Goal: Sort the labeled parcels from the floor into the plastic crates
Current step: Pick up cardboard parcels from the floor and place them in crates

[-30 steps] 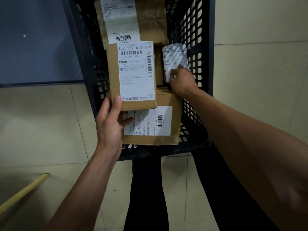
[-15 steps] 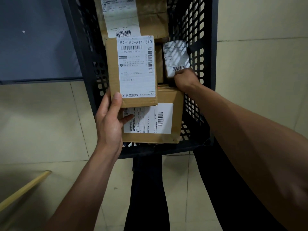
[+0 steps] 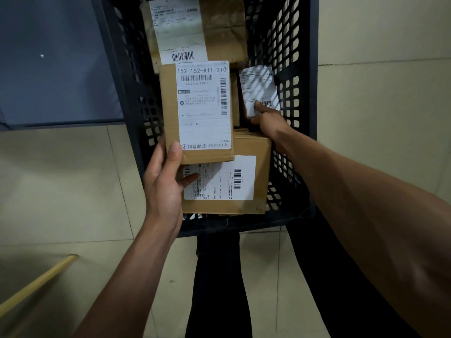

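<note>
A black perforated plastic crate (image 3: 301, 98) stands on the floor with several cardboard parcels inside. My left hand (image 3: 163, 181) grips the near end of a tall brown parcel labeled 152-152-A11-310 (image 3: 170, 106), thumb on its front, holding it over the crate's left side. My right hand (image 3: 268, 120) reaches deep into the crate's right side and pinches the lower edge of a small white-labeled parcel (image 3: 258, 89). A wider brown box with a white label (image 3: 262, 152) lies at the crate's near end under both. A larger wrinkled box (image 3: 224, 28) lies at the far end.
Pale floor tiles (image 3: 378, 118) surround the crate. A dark blue-grey panel (image 3: 53, 69) runs along the left. A yellow stick (image 3: 36, 286) lies at the lower left. My dark trouser legs (image 3: 219, 276) stand just in front of the crate.
My right hand has shifted slightly on the small white-labeled parcel, its thumb now on the label's lower edge. My left hand keeps the tall parcel in about the same place.
</note>
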`<act>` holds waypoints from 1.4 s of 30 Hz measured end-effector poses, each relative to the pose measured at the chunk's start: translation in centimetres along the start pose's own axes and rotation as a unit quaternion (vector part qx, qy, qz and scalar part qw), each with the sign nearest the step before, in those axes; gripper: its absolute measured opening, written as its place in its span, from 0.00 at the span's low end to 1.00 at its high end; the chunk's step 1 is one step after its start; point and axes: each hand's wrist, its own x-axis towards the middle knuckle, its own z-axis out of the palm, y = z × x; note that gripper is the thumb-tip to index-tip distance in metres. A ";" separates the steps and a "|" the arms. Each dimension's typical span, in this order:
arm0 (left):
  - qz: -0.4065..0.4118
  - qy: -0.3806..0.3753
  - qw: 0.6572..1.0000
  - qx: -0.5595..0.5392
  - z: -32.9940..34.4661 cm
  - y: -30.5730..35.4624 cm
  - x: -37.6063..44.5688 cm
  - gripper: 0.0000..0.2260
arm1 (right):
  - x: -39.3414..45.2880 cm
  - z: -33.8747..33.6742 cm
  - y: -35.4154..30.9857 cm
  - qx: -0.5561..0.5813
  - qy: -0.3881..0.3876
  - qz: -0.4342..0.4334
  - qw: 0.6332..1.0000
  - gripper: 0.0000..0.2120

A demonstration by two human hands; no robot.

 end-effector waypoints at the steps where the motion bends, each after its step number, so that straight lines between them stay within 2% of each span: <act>1: 0.000 0.000 1.000 0.001 0.0 0.0 0.0 0.21 | 0.1 -0.1 0.0 0.012 -0.002 0.004 1.000 0.25; 4: 0.000 -0.003 1.000 0.002 0.0 0.0 0.0 0.20 | 0.0 -0.2 0.3 0.055 -0.002 0.007 0.998 0.23; 10: 0.006 -0.011 1.000 0.003 -0.3 0.1 0.0 0.21 | 0.7 -0.1 1.8 0.137 0.004 -0.004 0.991 0.27; 13: 0.008 -0.012 1.000 0.010 -0.8 0.0 -0.1 0.21 | 0.7 0.6 0.9 0.178 -0.002 0.018 0.984 0.22; 18: 0.007 -0.003 1.000 0.016 -1.4 -0.3 0.1 0.22 | 2.0 1.8 0.2 0.150 -0.002 0.042 0.988 0.16; 23: 0.008 0.000 1.000 0.017 -1.2 -0.2 0.2 0.23 | 2.3 1.6 0.3 0.143 0.020 0.027 0.989 0.21; 25: 0.005 0.004 1.000 0.012 -1.1 -0.1 0.3 0.23 | 1.8 1.4 0.5 0.177 0.028 0.030 0.983 0.20; 30: -0.004 0.009 1.000 0.009 -0.4 0.0 -0.4 0.22 | -1.3 0.6 1.2 0.267 -0.012 0.061 0.962 0.19; 35: -0.006 0.006 1.000 0.021 1.5 0.7 -1.3 0.21 | -6.7 -0.7 1.0 0.178 0.057 -0.067 0.980 0.18; 39: 0.011 -0.011 0.999 0.048 3.9 1.8 -1.6 0.21 | -12.1 -1.3 0.1 0.146 0.090 -0.164 0.971 0.12; 42: 0.036 -0.023 0.997 0.060 5.6 2.9 -1.2 0.20 | -14.9 -1.5 -0.5 0.130 0.088 -0.206 0.966 0.16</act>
